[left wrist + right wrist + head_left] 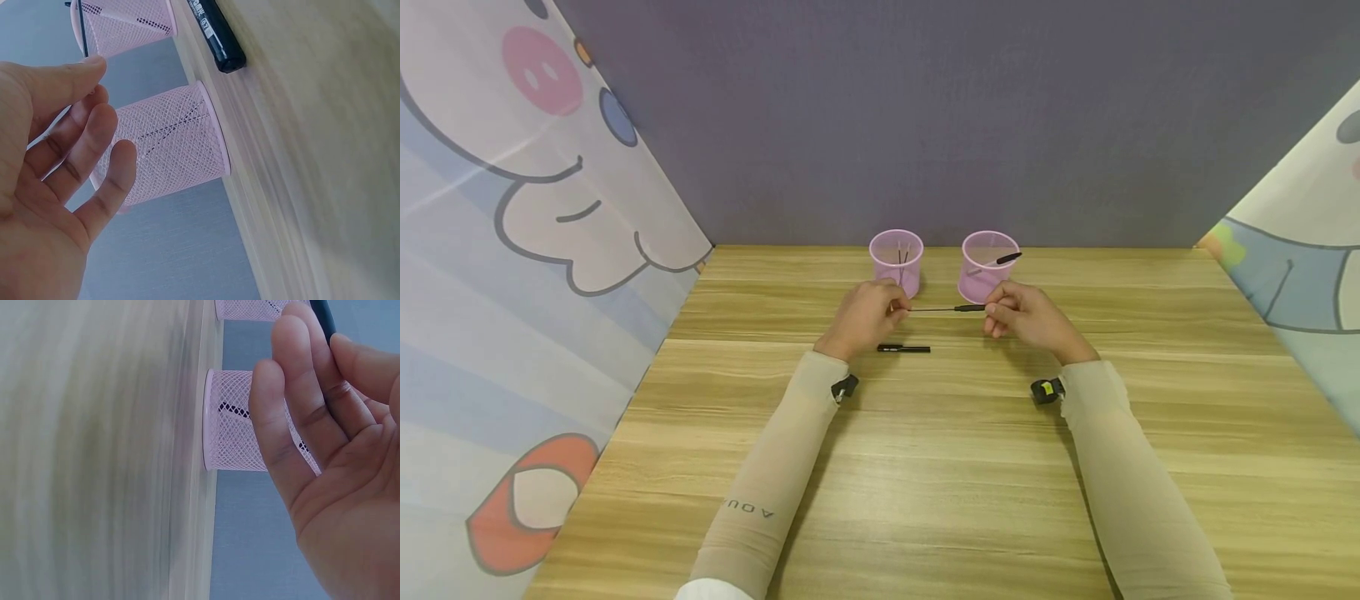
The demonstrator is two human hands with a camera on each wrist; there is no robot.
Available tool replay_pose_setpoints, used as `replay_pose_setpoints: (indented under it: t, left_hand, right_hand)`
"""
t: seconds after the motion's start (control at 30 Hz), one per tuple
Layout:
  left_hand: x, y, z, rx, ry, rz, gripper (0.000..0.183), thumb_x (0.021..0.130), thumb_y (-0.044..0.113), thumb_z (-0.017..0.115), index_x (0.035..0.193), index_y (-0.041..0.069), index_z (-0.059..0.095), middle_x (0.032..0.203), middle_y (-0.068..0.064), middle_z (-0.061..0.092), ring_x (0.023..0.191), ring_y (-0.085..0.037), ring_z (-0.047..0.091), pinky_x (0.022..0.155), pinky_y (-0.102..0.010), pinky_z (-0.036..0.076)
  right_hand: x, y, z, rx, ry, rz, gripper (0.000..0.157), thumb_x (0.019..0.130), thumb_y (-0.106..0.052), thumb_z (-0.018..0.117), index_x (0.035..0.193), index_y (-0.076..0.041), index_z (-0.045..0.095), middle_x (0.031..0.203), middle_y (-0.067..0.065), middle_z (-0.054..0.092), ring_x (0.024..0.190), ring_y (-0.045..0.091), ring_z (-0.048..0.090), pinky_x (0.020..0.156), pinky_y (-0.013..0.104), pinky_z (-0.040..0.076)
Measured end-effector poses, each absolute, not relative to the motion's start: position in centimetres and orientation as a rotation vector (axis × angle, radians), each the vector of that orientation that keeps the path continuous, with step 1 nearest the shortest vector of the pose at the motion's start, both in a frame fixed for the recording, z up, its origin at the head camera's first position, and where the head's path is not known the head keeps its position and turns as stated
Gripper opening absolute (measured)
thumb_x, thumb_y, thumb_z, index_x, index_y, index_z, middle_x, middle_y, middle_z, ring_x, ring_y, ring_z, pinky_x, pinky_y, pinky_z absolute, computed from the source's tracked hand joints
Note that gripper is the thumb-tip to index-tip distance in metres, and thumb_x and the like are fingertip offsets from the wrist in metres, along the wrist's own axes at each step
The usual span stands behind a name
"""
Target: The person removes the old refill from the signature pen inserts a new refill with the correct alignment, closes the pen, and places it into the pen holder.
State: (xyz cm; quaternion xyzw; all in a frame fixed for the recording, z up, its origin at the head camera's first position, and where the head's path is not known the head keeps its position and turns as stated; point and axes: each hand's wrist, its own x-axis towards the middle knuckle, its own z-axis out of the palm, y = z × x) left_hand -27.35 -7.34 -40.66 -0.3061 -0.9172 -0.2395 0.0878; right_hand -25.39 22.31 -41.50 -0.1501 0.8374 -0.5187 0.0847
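Level above the table, a thin rod with a black handle (968, 308) is stretched between both hands. My left hand (868, 315) pinches the bare end of its shaft between thumb and index finger, the other fingers loosely bent in the left wrist view. The handle end is pinched by my right hand (1026, 317), whose remaining fingers extend past it in the right wrist view. Just behind the left hand stands a pink mesh cup (912, 279) holding several thin sticks. Behind the right hand, a second pink mesh cup (976, 287) holds a black-and-clear pen (1008, 258).
A black marker (904, 348) lies on the wooden table (940, 467), in front of the hands. A grey panel (955, 125) rises behind the cups. Cartoon-printed sheets (557, 250) stand at both sides.
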Motion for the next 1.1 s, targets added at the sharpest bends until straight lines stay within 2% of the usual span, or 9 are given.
replay_pose_setpoints:
  t: [1.1]
  left_hand:
    - [-27.57,-7.88,-40.40,-0.864,-2.752,-0.755,0.004,0.090,0.010,0.077,0.093,0.010,0.075,0.091,-0.001,0.070,0.083,-0.015,0.065,0.076,-0.029,0.055]
  right_hand:
    - [-25.45,22.70,-41.51,-0.432,2.505,-1.559,0.020,0.105,-0.005,0.054,0.109,0.015,0.055,0.089,0.027,0.070,0.071,0.013,0.069,0.070,0.030,0.062]
